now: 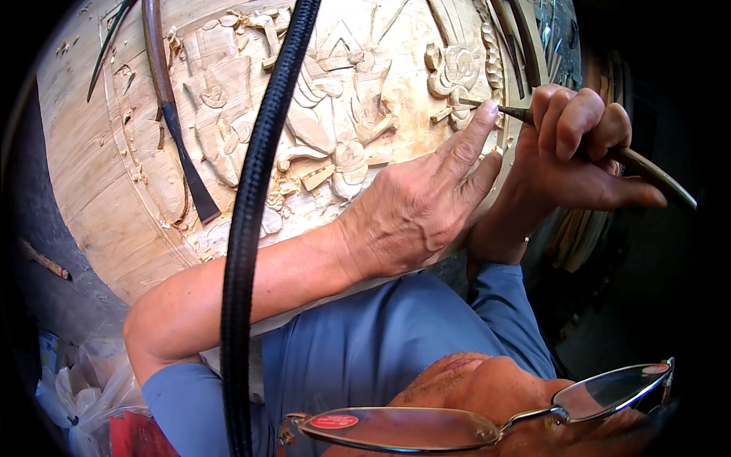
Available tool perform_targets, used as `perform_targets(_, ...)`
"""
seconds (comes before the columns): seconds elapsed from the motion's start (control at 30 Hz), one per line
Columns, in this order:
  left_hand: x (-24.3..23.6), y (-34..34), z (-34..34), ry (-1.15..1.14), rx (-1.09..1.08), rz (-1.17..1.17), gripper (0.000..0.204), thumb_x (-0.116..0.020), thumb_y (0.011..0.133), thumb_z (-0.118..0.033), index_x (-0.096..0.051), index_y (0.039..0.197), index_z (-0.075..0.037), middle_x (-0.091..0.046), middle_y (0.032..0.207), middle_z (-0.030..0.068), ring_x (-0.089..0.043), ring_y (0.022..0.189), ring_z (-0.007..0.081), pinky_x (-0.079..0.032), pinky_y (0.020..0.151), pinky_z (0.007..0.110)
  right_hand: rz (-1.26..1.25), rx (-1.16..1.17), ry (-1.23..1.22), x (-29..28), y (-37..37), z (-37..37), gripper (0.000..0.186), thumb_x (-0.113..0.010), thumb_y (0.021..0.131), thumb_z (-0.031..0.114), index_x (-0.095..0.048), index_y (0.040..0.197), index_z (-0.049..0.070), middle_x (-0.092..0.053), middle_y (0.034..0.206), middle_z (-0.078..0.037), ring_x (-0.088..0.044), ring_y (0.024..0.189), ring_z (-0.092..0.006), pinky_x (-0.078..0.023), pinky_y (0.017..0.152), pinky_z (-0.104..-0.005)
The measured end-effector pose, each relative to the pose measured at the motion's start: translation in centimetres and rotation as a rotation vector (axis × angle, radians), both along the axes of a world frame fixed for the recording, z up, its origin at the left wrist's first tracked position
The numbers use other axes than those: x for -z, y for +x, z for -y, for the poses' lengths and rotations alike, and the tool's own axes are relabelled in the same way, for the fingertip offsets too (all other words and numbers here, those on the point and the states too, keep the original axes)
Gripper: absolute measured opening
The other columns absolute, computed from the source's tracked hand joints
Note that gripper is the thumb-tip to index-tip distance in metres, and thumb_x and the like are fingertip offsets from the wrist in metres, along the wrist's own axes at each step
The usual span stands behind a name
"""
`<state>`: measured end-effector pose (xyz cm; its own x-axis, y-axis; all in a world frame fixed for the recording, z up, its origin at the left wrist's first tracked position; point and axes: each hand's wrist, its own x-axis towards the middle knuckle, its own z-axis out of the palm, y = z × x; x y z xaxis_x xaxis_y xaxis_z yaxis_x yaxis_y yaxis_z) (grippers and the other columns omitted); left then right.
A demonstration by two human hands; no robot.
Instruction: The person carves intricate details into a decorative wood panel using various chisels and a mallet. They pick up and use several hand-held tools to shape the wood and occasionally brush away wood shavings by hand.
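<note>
My right hand (571, 129) is closed around a slim carving chisel (647, 167) with a curved wooden handle. The chisel's narrow blade points left, onto the right part of a pale carved wood panel (99, 198). My left hand (415, 202) reaches across the panel with its index finger stretched out. That fingertip touches the blade close to the carving, while the left thumb is hidden. Under the blade tip lies a raised carved motif (459, 72) with rounded shapes. A carved figure in relief (350, 164) stands out left of it.
A flat chisel (190, 164) with a dark blade rests on the panel's left part, near a thin dark tool (106, 49). More tools (525, 42) lie at the upper right. Wood shavings (282, 186) are scattered about. A black braided cable (263, 160) crosses the view. Plastic bags (91, 388) sit lower left.
</note>
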<state>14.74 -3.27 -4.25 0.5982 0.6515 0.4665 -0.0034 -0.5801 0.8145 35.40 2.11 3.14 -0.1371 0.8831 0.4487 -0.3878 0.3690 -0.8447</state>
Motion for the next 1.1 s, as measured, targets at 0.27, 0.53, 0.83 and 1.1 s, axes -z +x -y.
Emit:
perform_targets(0.27,-0.2,-0.3,-0.1,-0.015,0.047,-0.055,0.083,-0.088,0.076,-0.017,-0.061,0.152,-0.001,-0.024,0.177,0.0362,-0.076,0.101,0.0300,-0.064,0.086,0.037,0.016,0.100,-0.086,0.3,-0.8,0.7,0.088,-0.041,0.083,0.106,-0.034,0.071,0.019,-0.057,0.065,-0.009,-0.030,0.043,-0.0096,-0.023,0.049,-0.0289)
perform_targets(0.53,0.3,-0.1,0.2,0.029,0.016,-0.042,0.075,-0.087,0.078,-0.018,-0.066,0.147,0.000,-0.027,0.174,0.0396,-0.076,0.095,0.0295,-0.064,0.083,0.037,0.066,0.025,0.018,1.1,-0.6,0.3,0.096,-0.022,0.081,0.111,-0.036,0.077,0.016,-0.059,0.069,-0.015,-0.035,0.045,-0.0127,-0.027,0.046,-0.0288)
perform_targets(0.83,0.8,-0.1,1.0,0.109,-0.153,0.003,0.050,-0.083,0.085,-0.018,-0.075,0.131,0.001,-0.040,0.168,0.0406,-0.077,0.086,0.0273,-0.064,0.071,0.036,0.170,0.252,-0.051,1.6,-4.2,0.9,0.095,-0.025,0.078,0.112,-0.034,0.073,0.017,-0.054,0.059,-0.012,-0.029,0.041,-0.0112,-0.023,0.044,-0.0275)
perform_targets(1.1,-0.1,-0.4,0.6,0.195,-0.157,0.026,0.025,-0.078,0.083,-0.014,-0.078,0.105,-0.001,-0.065,0.148,0.0307,-0.073,0.071,0.0193,-0.058,0.056,0.032,0.107,0.130,0.059,2.7,-3.1,0.9,0.098,-0.022,0.076,0.113,-0.034,0.073,0.016,-0.049,0.058,-0.009,-0.038,0.043,-0.0100,-0.028,0.039,-0.0234)
